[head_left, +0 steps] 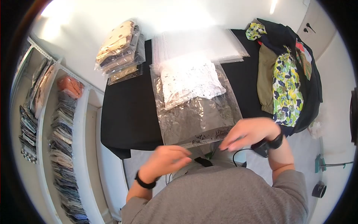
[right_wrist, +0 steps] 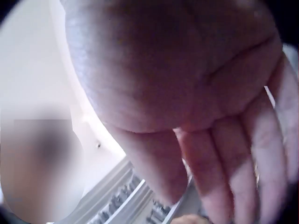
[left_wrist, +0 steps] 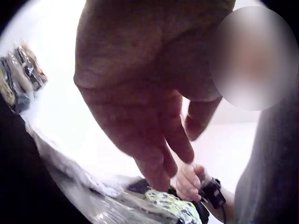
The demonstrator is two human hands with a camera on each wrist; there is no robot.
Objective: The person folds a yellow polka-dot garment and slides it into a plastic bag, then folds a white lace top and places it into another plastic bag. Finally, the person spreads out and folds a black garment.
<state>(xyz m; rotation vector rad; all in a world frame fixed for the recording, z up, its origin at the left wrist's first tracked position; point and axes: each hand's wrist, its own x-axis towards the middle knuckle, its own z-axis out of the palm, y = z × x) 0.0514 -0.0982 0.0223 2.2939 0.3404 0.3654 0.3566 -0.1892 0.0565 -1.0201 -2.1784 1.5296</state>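
A clear plastic garment bag (head_left: 197, 117) lies flat on the black-covered table, its near end at the table's front edge. Folded white patterned clothing (head_left: 190, 84) shows at the bag's upper half. My left hand (head_left: 166, 162) hovers just before the bag's near left corner, fingers loosely bent and nothing in them. Close by the near right corner is my right hand (head_left: 253, 134), overlapping the bag's edge in the head view. In the right wrist view, the right hand's fingers (right_wrist: 243, 163) stretch out with the palm bare. Both wrists wear black bands.
Flat clear bags (head_left: 197, 44) are stacked at the table's back. Bagged clothes (head_left: 119, 48) form a pile at the back left. Loose garments, including a yellow-green floral one (head_left: 287, 89), lie on the right. Shelves (head_left: 80, 123) packed with bagged clothes stand left of the black tablecloth (head_left: 125, 115).
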